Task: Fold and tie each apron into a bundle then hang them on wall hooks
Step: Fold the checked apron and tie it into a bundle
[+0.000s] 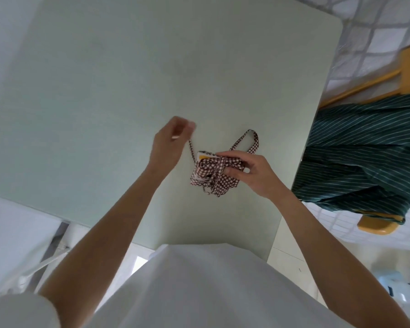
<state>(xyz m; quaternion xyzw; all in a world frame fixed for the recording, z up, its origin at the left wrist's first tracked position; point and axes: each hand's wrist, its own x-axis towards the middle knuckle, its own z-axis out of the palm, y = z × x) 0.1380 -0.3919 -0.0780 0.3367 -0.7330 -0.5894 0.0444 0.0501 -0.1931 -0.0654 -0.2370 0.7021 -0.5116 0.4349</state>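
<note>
A small checked apron bundle [213, 172] is seen on the pale green tabletop [128, 67], near its right edge; the bundle is gripped by the right hand [251, 172], the fingers curled round its wrapped ties; a thin strap [191, 149] is pinched by the left hand [169, 140] and held up taut from the bundle; a loop [251, 140] lies behind the bundle; a green striped apron [365, 147] is draped over a wooden chair [379, 224] beside the tabletop.

We see a pale green desk [128, 79] carrying one checked apron bundle [211, 172] near its right edge, a strap loop [252, 138] lying flat on the desk beyond it.
</note>
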